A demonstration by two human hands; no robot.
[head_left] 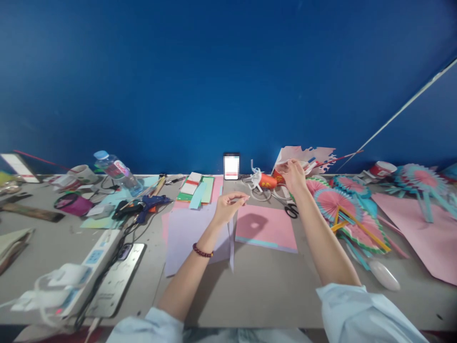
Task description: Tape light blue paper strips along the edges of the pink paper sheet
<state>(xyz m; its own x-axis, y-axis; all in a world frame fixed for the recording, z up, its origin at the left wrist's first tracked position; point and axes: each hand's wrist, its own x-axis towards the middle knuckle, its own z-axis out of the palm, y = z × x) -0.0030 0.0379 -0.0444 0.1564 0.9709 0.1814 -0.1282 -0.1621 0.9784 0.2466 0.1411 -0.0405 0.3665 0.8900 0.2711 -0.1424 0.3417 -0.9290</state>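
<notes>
My left hand (230,206), with a dark bead bracelet at the wrist, is raised over the purple paper (193,238). Its thumb and fingertips are pinched together near something tiny and pale that I cannot make out. Farther forward and to the right, my right hand (292,175) reaches to the red paper cups (267,180) and white strips at the back. Its fingers are bent, and what they touch is unclear. Pink paper sheets (266,228) lie between my forearms, and black-handled scissors (292,211) rest beside my right forearm.
A phone (231,166) leans on the blue wall. To the left are a water bottle (119,172), a blue glue gun (152,204), a power strip (94,267) and another phone (117,278). Paper fans (337,205), a pink sheet (421,233) and a white mouse (384,275) lie right.
</notes>
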